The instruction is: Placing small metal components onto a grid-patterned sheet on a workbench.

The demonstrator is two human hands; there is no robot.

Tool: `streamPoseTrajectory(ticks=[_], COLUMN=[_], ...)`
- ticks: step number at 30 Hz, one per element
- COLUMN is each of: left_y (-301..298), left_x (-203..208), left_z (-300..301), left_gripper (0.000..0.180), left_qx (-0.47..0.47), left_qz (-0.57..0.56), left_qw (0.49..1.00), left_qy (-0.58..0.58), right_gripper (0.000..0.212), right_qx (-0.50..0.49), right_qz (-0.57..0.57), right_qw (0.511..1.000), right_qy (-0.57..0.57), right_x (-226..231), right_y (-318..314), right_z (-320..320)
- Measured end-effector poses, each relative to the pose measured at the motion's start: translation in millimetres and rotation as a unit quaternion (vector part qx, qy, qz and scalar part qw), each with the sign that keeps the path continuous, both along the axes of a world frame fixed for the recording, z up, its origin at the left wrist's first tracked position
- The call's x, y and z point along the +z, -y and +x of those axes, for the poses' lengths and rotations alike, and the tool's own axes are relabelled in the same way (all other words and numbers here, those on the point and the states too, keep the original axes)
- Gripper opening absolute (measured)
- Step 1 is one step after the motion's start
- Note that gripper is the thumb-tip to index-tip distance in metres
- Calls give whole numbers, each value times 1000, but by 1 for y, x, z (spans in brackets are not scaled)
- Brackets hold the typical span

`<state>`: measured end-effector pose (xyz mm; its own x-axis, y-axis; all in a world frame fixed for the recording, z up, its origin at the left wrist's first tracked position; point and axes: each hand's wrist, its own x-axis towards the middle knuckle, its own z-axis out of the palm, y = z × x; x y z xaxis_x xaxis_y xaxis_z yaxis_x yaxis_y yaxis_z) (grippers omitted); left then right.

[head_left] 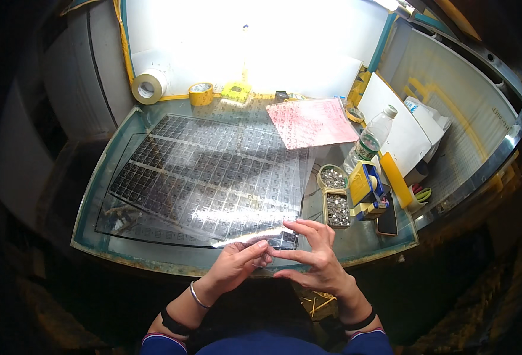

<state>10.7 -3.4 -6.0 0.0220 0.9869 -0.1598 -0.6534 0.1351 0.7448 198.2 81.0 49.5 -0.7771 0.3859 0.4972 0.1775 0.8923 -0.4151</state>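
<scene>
A large clear film sheet [213,168] printed with rows of small dark squares covers much of the glass tabletop. At its near right corner the film curls up and catches the light. My left hand [242,260] is closed there, thumb and fingers pinching the film's near edge. Just to the right, my right hand [315,253] has its fingers spread and its thumb apart. Its index fingertip is close to the left fingertips, and another fingertip lies over the film's corner; whether they touch it I cannot tell. Beneath the hands, part of the film's edge is hidden.
Small shiny pieces fill a round dish [333,177] and a rectangular tray [336,208] at the right. Beside them stand a blue and yellow dispenser [368,188], a plastic bottle [372,139] and a phone [387,220]. Behind lie a pink sheet [314,122] and tape rolls [201,94].
</scene>
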Motion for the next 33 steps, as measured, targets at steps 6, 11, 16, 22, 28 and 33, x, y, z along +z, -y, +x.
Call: streamPoseTrajectory(ticks=[6,11,16,22,28,33], left_y=[0,-1,0,-2,1,-1], left_x=[-1,0,6,2,6,5], left_z=[-1,2,2,-1,3,3], left_gripper=[20,20,21,24,25,25], left_qx=[-11,-7,-4,-27,-4,-9], left_qz=[15,29,5,14,7,-1], left_qw=[1000,1000,1000,999,1000,1000], left_qy=[1,1,15,-12,-1,-9], right_gripper=[34,26,20,22,11,10], right_qx=[-18,-34,-35,-78,-275,-383], right_qz=[15,54,96,62,45,-4], right_qw=[999,993,988,989,950,916], right_qy=[-29,-100,-112,-107,-138,-120], right_x=[-11,-23,-31,-9,31,49], right_y=[-2,-2,-4,-4,-50,-81], right_z=[-2,-10,-14,-3,61,109])
